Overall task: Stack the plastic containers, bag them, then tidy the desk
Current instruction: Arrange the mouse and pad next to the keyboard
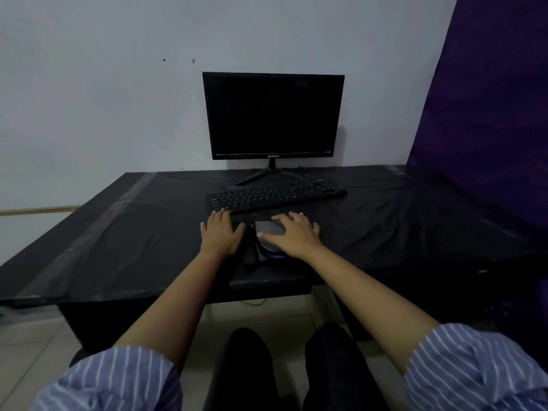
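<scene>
Both hands, left hand (221, 232) and right hand (292, 234), flat on a dark bag (268, 232) before the keyboard (274, 195)

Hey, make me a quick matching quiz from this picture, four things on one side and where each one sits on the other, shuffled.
Things:
1. monitor
2. keyboard
3. left hand
4. right hand

Places:
A. palm down on a grey-topped object near the desk's front edge
B. against the wall at the back of the desk
C. fingertips at the keyboard's near left corner
D. between the monitor and the hands

Pairs: 1-B, 2-D, 3-C, 4-A
</scene>
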The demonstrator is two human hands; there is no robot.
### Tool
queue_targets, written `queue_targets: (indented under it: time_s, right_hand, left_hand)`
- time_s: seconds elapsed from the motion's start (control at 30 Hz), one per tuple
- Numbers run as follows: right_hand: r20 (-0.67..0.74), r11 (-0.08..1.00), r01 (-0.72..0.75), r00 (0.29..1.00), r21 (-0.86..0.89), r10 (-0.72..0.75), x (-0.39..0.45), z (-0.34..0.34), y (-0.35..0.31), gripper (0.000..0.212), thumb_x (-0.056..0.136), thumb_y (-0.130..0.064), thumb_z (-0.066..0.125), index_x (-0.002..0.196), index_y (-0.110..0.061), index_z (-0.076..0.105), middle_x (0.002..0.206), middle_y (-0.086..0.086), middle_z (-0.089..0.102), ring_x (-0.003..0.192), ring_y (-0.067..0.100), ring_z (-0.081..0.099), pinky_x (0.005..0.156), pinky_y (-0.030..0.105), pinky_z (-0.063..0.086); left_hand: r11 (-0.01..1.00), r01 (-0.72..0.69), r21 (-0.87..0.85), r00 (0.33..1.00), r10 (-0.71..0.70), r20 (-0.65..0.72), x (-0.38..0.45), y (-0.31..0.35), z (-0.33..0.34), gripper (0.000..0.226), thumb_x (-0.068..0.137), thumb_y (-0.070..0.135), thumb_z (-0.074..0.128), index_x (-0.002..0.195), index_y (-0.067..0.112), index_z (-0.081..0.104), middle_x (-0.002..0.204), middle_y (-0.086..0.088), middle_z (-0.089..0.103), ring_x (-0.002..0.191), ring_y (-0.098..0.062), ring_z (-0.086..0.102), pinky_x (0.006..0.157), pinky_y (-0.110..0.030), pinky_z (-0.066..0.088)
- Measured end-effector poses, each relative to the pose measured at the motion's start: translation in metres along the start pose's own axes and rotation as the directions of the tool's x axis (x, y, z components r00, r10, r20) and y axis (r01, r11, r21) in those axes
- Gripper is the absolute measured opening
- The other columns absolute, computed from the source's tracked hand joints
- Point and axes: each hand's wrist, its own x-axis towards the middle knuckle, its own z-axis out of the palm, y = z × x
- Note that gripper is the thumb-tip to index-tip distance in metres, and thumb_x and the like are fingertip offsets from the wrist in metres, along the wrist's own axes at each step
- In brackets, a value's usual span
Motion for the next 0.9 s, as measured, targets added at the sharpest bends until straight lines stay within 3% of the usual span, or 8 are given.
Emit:
queue_targets:
  time_s: [0.1, 0.27, 0.6, 0.9]
  right_hand:
    - [0.061, 0.987, -0.069, 0.995, -0.143, 0.078, -0.005, 0.014, -0.010, 0.097, 0.067, -0.093, 0.034, 0.149, -0.043, 0.024, 0.163, 0.004, 0.001, 0.148, 0.037, -0.009, 0.111, 0.067, -0.010]
    - [0.060, 0.976, -0.102, 0.992, -0.194, 0.115, -0.004, 0.021, -0.014, 0.094, 0.070, -0.092, 0.030, 0.150, -0.046, 0.015, 0.163, 0.004, -0.001, 0.146, 0.042, -0.008, 0.111, 0.068, -0.006]
    - [0.096, 0.977, 0.004, 0.995, -0.213, 0.017, -0.008, 0.025, -0.012, 0.072, 0.083, -0.081, 0.025, 0.148, -0.052, 0.013, 0.163, 0.000, 0.000, 0.149, 0.034, -0.005, 0.117, 0.055, 0.000]
    - [0.053, 0.980, -0.081, 0.994, -0.181, 0.092, 0.007, 0.014, 0.008, 0.057, 0.096, -0.056, 0.030, 0.151, -0.039, 0.022, 0.163, -0.001, 0.006, 0.149, 0.028, -0.001, 0.117, 0.056, 0.002]
  left_hand:
    - [0.998, -0.028, 0.049, 0.998, 0.025, 0.050, -0.005, -0.009, 0.009, 0.061, 0.101, 0.045, 0.028, 0.154, 0.017, 0.013, 0.162, -0.005, 0.002, 0.149, -0.022, -0.006, 0.118, -0.049, -0.004]
    - [0.967, -0.026, 0.254, 0.986, -0.017, 0.166, 0.000, -0.023, 0.018, 0.061, 0.100, 0.050, 0.009, 0.154, 0.025, -0.001, 0.160, -0.005, -0.015, 0.146, -0.023, -0.022, 0.113, -0.057, -0.013]
    - [0.959, -0.012, 0.283, 0.981, -0.044, 0.190, 0.005, -0.029, 0.023, 0.058, 0.098, 0.048, 0.002, 0.154, 0.030, 0.000, 0.162, -0.001, -0.011, 0.146, -0.022, -0.021, 0.110, -0.061, -0.015]
    - [0.965, 0.020, 0.260, 0.980, -0.070, 0.185, -0.001, -0.022, 0.015, 0.058, 0.099, 0.048, 0.003, 0.154, 0.029, 0.000, 0.161, -0.006, -0.012, 0.146, -0.021, -0.020, 0.110, -0.062, -0.015]
